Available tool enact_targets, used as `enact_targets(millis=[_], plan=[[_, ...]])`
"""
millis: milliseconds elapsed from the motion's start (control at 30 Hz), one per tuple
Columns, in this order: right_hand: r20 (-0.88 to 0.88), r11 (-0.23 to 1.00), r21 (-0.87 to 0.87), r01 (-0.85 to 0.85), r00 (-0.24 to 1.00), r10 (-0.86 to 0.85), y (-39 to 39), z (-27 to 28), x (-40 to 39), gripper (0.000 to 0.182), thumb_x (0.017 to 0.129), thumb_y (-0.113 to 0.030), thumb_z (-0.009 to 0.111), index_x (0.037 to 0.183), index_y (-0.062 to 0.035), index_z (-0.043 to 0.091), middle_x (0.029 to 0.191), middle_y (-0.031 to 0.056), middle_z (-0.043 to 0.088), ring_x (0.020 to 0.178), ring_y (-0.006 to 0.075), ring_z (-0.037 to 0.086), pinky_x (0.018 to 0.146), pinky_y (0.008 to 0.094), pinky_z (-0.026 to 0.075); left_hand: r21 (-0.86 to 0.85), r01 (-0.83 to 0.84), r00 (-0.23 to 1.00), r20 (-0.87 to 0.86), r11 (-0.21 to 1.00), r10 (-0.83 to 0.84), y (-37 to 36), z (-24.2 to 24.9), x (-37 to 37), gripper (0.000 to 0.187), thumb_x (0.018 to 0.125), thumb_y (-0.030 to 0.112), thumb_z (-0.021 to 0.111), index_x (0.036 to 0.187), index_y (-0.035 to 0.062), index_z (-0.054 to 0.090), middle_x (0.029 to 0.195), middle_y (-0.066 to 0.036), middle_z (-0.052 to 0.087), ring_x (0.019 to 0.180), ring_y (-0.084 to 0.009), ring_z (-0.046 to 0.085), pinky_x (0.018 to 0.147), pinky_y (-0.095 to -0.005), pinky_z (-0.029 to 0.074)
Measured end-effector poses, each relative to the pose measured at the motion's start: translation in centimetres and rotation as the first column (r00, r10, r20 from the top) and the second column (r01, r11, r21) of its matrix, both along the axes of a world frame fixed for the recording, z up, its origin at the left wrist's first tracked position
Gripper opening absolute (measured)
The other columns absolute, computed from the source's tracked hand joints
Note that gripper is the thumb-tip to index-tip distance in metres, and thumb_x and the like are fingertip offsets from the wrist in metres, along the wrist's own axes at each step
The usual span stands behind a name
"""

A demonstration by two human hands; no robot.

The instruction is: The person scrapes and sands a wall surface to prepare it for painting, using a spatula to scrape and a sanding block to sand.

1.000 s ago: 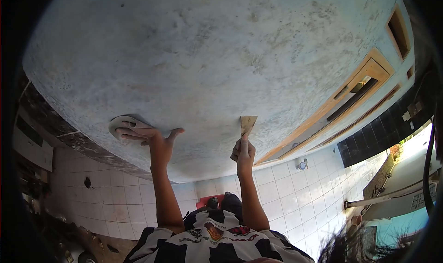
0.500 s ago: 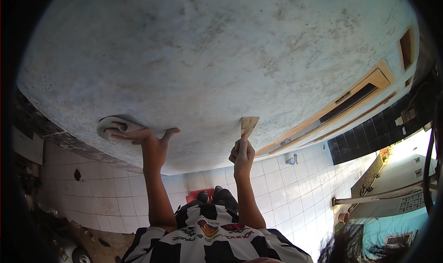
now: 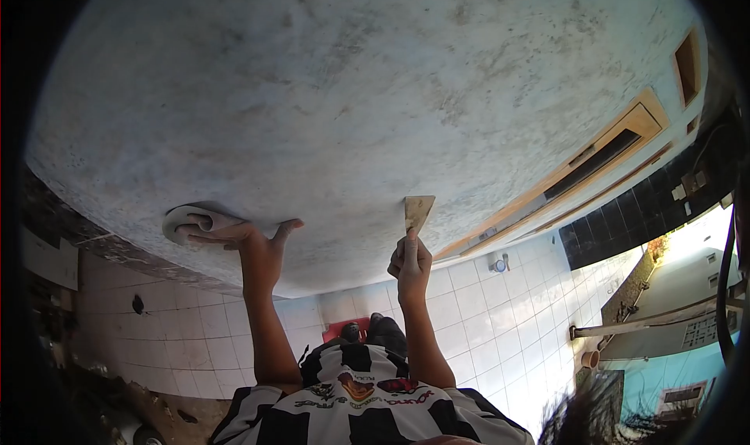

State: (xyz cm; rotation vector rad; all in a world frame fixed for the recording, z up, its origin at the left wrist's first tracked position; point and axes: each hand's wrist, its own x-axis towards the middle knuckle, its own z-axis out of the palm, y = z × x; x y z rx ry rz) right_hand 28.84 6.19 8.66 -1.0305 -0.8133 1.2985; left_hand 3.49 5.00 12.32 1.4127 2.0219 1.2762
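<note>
A pale blue, smudged wall (image 3: pixel 312 132) fills most of the view. At its lower left, my left hand (image 3: pixel 246 234) presses a folded grey sheet (image 3: pixel 205 217) against the surface, fingers on the sheet and thumb stretched out to the right. My right hand (image 3: pixel 412 259) is closed round the narrow end of a flat scraper (image 3: pixel 419 209). The scraper's wide edge points up, close to the wall; whether it touches cannot be told.
A wooden-framed opening (image 3: pixel 644 121) is in the wall at right. Below lie white floor tiles (image 3: pixel 469 308), with a red object (image 3: pixel 336 329) by my feet and a small round container (image 3: pixel 498 265). A clay pot (image 3: pixel 591 359) stands near a post at lower right.
The camera view has tilted slightly, moving the floor and wooden frame a little. Both hands keep nearly the same places, with the scraper slightly further left.
</note>
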Motion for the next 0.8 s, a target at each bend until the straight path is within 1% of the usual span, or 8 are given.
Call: enact_targets(millis=[100, 200, 300, 467, 600, 700, 767, 800], plan=[[-0.019, 1.000, -0.010, 0.002, 1.000, -0.002, 0.1, 0.5, 0.1, 0.049, 0.109, -0.044, 0.050, 0.073, -0.0129, 0.041, 0.060, -0.0079, 0.028, 0.048, 0.0023, 0.021, 0.043, 0.0227, 0.016, -0.017, -0.040, 0.998, -0.058, 0.999, 0.039, -0.4, 0.5, 0.2, 0.069, 0.082, 0.039, 0.087, 0.104, -0.0196, 0.058, 0.104, -0.028, 0.066, 0.091, -0.0356, 0.060, 0.094, -0.0423, 0.047], [-0.041, 1.000, -0.011, -0.009, 0.999, 0.008, -0.5, 0.4, 0.1, 0.049, 0.109, -0.044, 0.050, 0.073, -0.0128, 0.041, 0.060, -0.0080, 0.029, 0.049, 0.0024, 0.022, 0.043, 0.0226, 0.016, -0.004, 0.006, 1.000, 0.002, 1.000, -0.006, -0.3, 0.6, 0.3, 0.069, 0.082, 0.039, 0.087, 0.105, -0.0197, 0.058, 0.103, -0.028, 0.068, 0.089, -0.0364, 0.061, 0.093, -0.0423, 0.048], [-0.008, 0.997, -0.065, -0.048, 0.999, 0.048, -0.3, -1.0, -0.4, 0.048, 0.109, -0.045, 0.050, 0.073, -0.0132, 0.042, 0.061, -0.0086, 0.029, 0.049, 0.0021, 0.023, 0.043, 0.0225, 0.016, 0.163, -0.036, 0.997, -0.069, 0.986, 0.047, -0.1, -0.1, 0.3, 0.068, 0.083, 0.038, 0.087, 0.105, -0.0201, 0.059, 0.103, -0.027, 0.068, 0.089, -0.0371, 0.062, 0.093, -0.0430, 0.048], [-0.013, 0.998, -0.047, -0.035, 0.999, 0.035, -0.7, -0.3, -0.2, 0.048, 0.109, -0.044, 0.050, 0.073, -0.0133, 0.042, 0.061, -0.0085, 0.030, 0.049, 0.0020, 0.022, 0.043, 0.0224, 0.016, -0.026, 0.004, 1.000, 0.027, 1.000, -0.003, -0.3, 1.4, 0.4, 0.068, 0.083, 0.036, 0.087, 0.107, -0.0202, 0.058, 0.109, -0.029, 0.066, 0.095, -0.0365, 0.061, 0.095, -0.0435, 0.046], [0.005, 0.997, -0.078, -0.029, 1.000, 0.030, -0.5, -0.4, -0.3, 0.048, 0.109, -0.043, 0.051, 0.073, -0.0129, 0.042, 0.062, -0.0084, 0.030, 0.049, 0.0017, 0.022, 0.043, 0.0225, 0.015, 0.135, -0.045, 0.997, -0.060, 0.990, 0.053, 0.0, 0.4, 0.4, 0.067, 0.082, 0.034, 0.087, 0.106, -0.0203, 0.057, 0.107, -0.029, 0.066, 0.093, -0.0364, 0.061, 0.094, -0.0440, 0.047], [0.018, 0.999, 0.032, -0.004, 1.000, 0.003, -0.1, 1.1, -0.3, 0.048, 0.108, -0.043, 0.053, 0.073, -0.0133, 0.042, 0.062, -0.0084, 0.030, 0.049, 0.0017, 0.022, 0.043, 0.0226, 0.015, 0.105, -0.019, 0.999, -0.046, 0.994, 0.023, -0.3, 0.7, 0.5, 0.066, 0.082, 0.032, 0.088, 0.106, -0.0205, 0.057, 0.106, -0.028, 0.066, 0.093, -0.0370, 0.060, 0.094, -0.0442, 0.047], [0.020, 1.000, 0.019, -0.008, 1.000, 0.008, -0.2, 0.2, 0.0, 0.048, 0.109, -0.043, 0.052, 0.073, -0.0134, 0.042, 0.061, -0.0084, 0.030, 0.049, 0.0016, 0.022, 0.043, 0.0226, 0.015, -0.046, -0.010, 1.000, 0.024, 0.999, 0.011, -0.3, 1.8, 0.7, 0.067, 0.082, 0.033, 0.088, 0.107, -0.0207, 0.056, 0.106, -0.027, 0.066, 0.092, -0.0367, 0.059, 0.095, -0.0440, 0.046], [0.020, 1.000, 0.016, -0.010, 1.000, 0.010, 0.0, -0.1, 0.0, 0.047, 0.109, -0.043, 0.052, 0.073, -0.0135, 0.042, 0.061, -0.0084, 0.030, 0.049, 0.0016, 0.022, 0.043, 0.0226, 0.015, -0.040, -0.012, 1.000, 0.024, 0.999, 0.013, -0.3, 1.3, 0.5, 0.067, 0.082, 0.033, 0.088, 0.107, -0.0207, 0.056, 0.106, -0.027, 0.066, 0.092, -0.0367, 0.059, 0.095, -0.0440, 0.046]])
